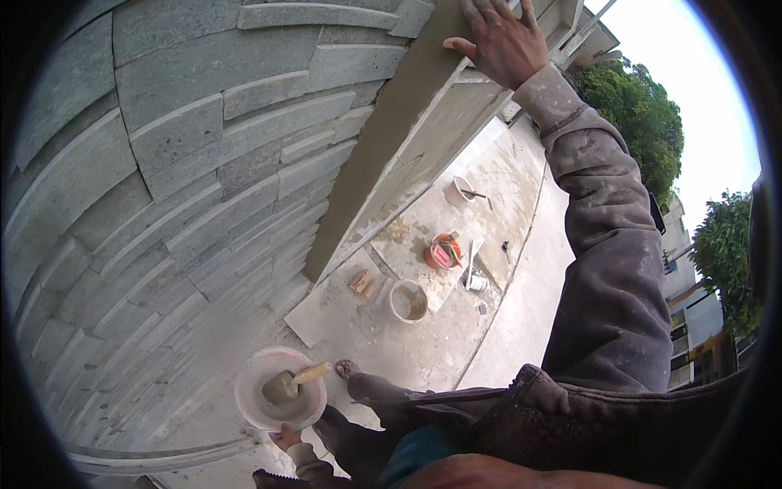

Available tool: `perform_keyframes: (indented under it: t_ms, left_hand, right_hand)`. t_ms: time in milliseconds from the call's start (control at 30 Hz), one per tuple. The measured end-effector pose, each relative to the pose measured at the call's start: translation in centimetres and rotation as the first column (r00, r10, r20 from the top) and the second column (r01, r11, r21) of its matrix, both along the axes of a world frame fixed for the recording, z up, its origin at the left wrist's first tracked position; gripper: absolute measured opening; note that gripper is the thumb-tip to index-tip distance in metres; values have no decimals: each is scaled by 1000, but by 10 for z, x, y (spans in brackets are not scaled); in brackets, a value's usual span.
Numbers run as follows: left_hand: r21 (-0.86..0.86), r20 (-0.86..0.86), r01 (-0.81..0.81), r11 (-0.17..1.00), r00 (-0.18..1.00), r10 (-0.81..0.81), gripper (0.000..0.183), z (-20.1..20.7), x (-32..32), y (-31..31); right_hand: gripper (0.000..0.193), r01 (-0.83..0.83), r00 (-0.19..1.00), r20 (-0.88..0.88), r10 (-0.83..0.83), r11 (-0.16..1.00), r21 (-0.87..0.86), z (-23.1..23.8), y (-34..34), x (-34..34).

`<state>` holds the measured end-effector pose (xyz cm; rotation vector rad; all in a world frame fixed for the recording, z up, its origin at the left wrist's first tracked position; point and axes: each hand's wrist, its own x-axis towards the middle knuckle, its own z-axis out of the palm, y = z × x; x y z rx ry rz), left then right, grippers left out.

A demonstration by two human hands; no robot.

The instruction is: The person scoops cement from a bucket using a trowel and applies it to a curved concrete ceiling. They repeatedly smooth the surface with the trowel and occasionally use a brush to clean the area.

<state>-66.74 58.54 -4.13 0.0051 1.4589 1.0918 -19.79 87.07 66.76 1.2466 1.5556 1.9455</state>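
My left hand [286, 438] grips the rim of a white mixing tub [245, 399] low beside my legs. Inside the tub is grey mortar, and a trowel [311, 372] with a pale, smeared handle leans over the rim. Up high, my right hand [507, 45] rests with thumb and fingers apart on the top of a wall-end strip [371, 155] coated in smooth grey mortar. The upper frame edge cuts off some of its fingertips. Split-stone cladding [220, 138] in staggered grey pieces covers the wall left of that strip.
On the dusty paving stand a grey-stained bucket [393, 308], an orange bucket [429, 259] with tools and a pink item, and a white bucket [454, 195] with a tool across it. A can [477, 284] lies near them. A ledge [155, 460] curves along the lower left.
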Motion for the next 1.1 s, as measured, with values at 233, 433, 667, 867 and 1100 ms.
perform_keyframes:
  t_ms: [233,433,667,867,1100]
  left_hand:
    - [-72,-171,95,993,980,-106,59,-3,-14,-21]
    - [-75,-138,-43,996,990,33,58,-15,11,-64]
    - [-136,-224,-32,990,974,1,60,-40,10,-126]
    - [-149,-155,-138,979,981,114,59,-3,28,-103]
    - [-166,-170,-60,984,985,31,60,-8,26,-104]
  right_hand:
    - [73,124,947,-153,-284,757,-641,-198,-46,-30]
    - [61,170,961,79,-264,343,-924,-540,-37,-10]
    - [58,256,959,185,-213,384,-887,-643,4,4]
    - [56,397,911,320,-259,347,-849,-638,8,3]
    - [57,337,933,266,-244,326,-883,-681,23,11]
